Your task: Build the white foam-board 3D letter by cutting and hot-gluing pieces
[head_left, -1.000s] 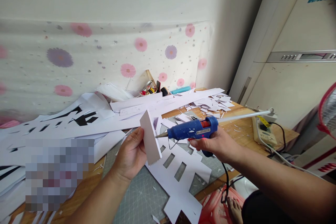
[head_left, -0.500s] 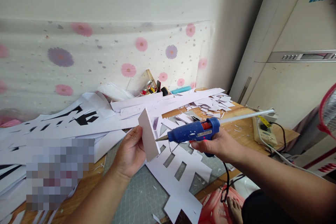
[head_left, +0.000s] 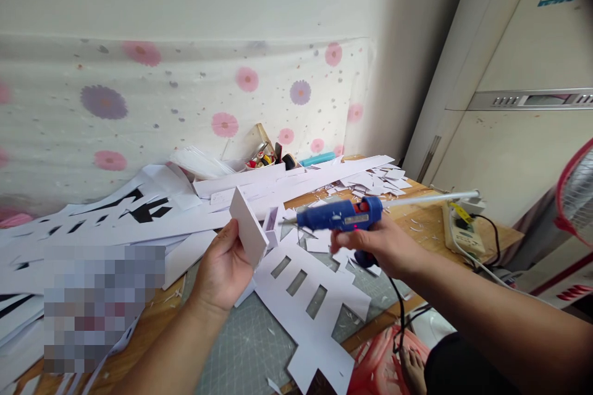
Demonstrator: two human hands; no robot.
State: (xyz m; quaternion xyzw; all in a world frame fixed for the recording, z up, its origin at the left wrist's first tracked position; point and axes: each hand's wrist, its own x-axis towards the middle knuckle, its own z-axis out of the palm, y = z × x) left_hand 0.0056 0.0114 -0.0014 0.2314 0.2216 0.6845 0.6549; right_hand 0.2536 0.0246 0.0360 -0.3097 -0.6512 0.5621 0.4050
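My left hand (head_left: 226, 268) grips a small white foam-board piece (head_left: 249, 227) by its near side, thumb on the face and fingers behind, holding it tilted above the table. A small white box-like part (head_left: 271, 227) shows just behind its right edge; whether the two are joined I cannot tell. In my right hand (head_left: 375, 244) is a blue glue gun (head_left: 340, 216), its nozzle pointing left toward the box-like part. A long white glue stick (head_left: 428, 199) juts from its rear. Below lies a white cut-out sheet (head_left: 296, 296) with rectangular openings, on a grey-green cutting mat (head_left: 241, 345).
Cut white sheets (head_left: 106, 216) pile up on the left. White scraps (head_left: 377, 179) litter the back right of the wooden table (head_left: 421, 222). A power strip (head_left: 463, 234) sits at the right edge, near a fan (head_left: 574, 191). The glue gun's black cord (head_left: 401, 315) hangs down.
The glue gun's nozzle has come away from the foam-board piece, leaving a gap. My left hand has moved slightly left and turned the piece, showing more of the box-like part.
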